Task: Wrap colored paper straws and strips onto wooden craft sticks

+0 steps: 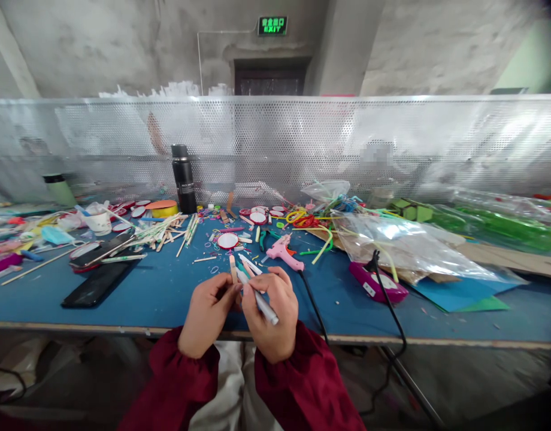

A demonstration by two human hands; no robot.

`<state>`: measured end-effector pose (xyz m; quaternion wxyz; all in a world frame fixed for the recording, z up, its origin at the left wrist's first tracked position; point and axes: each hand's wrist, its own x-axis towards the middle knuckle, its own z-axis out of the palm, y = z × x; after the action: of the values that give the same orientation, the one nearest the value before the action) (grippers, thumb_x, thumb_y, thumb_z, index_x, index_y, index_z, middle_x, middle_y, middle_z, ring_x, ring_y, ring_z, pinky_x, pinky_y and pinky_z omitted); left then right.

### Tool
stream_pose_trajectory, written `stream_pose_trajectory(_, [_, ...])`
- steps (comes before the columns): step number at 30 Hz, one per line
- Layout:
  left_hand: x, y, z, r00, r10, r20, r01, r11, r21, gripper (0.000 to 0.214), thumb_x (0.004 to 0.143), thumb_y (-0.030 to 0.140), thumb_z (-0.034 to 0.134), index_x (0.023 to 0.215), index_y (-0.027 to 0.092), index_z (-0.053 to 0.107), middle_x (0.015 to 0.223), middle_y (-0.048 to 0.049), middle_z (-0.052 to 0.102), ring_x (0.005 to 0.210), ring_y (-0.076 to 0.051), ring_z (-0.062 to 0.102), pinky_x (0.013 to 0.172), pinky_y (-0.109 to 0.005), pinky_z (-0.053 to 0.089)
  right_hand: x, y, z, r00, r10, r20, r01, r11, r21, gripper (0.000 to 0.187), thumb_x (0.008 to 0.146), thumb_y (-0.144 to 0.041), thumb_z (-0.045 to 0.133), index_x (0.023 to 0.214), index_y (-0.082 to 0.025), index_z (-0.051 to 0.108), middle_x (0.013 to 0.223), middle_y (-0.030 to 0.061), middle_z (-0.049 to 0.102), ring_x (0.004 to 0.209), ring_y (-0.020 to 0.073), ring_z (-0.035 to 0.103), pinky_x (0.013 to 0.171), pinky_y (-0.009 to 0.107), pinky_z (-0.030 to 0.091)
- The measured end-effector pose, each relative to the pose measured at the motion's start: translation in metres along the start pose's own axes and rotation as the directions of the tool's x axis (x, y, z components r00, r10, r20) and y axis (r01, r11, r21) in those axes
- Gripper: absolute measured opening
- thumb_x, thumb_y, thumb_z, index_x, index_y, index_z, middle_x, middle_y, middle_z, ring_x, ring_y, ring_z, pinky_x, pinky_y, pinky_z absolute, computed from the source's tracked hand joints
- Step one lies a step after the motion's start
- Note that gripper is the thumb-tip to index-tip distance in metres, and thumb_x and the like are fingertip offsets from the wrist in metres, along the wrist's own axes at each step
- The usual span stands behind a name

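Note:
Close in front of me, over the table's front edge, both hands are together. My left hand [208, 311] pinches a wooden craft stick [233, 269] that points up and away from me. My right hand [273, 314] is closed around a pale grey marker pen [266, 308], its tip end near the left fingertips. Whether the tip touches the stick cannot be made out. Just beyond the fingers lie a white pen-like piece [249, 264] and a teal item, partly covered by the hands. A round white disc with a red rim [227, 240] lies farther back.
A pink glue gun [284, 252] lies right of my hands, its black cord running over the front edge. Phones [100, 281], wooden sticks [161, 233] and a black bottle [183, 179] stand or lie left. Right are a purple box [378, 282] and clear plastic bags [405, 239].

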<state>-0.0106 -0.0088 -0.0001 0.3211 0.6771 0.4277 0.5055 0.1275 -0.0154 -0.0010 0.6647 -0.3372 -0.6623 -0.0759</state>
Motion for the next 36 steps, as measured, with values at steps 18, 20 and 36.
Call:
stream_pose_trajectory(18, [0.0007, 0.0012, -0.0005, 1.0, 0.005, -0.012, -0.005, 1.0, 0.005, 0.03, 0.094, 0.04, 0.059, 0.074, 0.017, 0.063, 0.064, 0.0034, 0.057, 0.061, -0.012, 0.051, 0.059, -0.021, 0.039, 0.0005, 0.0001, 0.0002, 1.0, -0.005, -0.003, 0.005, 1.0, 0.002, 0.013, 0.089, -0.013, 0.061, 0.084, -0.023, 0.055, 0.072, -0.004, 0.067, 0.07, 0.0136, 0.068, 0.096, 0.039, 0.046])
stream_pose_trajectory(20, [0.0006, 0.0003, -0.0006, 1.0, 0.004, -0.007, -0.004, 1.0, 0.002, 0.031, 0.094, 0.04, 0.059, 0.075, 0.017, 0.064, 0.065, 0.003, 0.058, 0.062, -0.012, 0.051, 0.061, -0.021, 0.04, 0.0004, 0.0002, 0.0003, 1.0, -0.005, -0.009, 0.005, 1.0, -0.002, 0.013, 0.089, -0.013, 0.061, 0.084, -0.023, 0.055, 0.072, -0.0039, 0.066, 0.07, 0.0137, 0.068, 0.096, 0.039, 0.047])
stream_pose_trajectory(36, [0.0003, -0.0002, 0.0002, 1.0, 0.003, 0.003, -0.003, 1.0, -0.016, 0.03, 0.094, 0.039, 0.058, 0.075, 0.017, 0.064, 0.067, 0.0022, 0.059, 0.064, -0.012, 0.051, 0.062, -0.021, 0.041, -0.0001, -0.0002, 0.0, 1.0, -0.007, 0.002, 0.007, 1.0, 0.019, 0.013, 0.089, -0.013, 0.062, 0.085, -0.023, 0.055, 0.074, -0.0037, 0.068, 0.072, 0.0141, 0.069, 0.098, 0.04, 0.046])
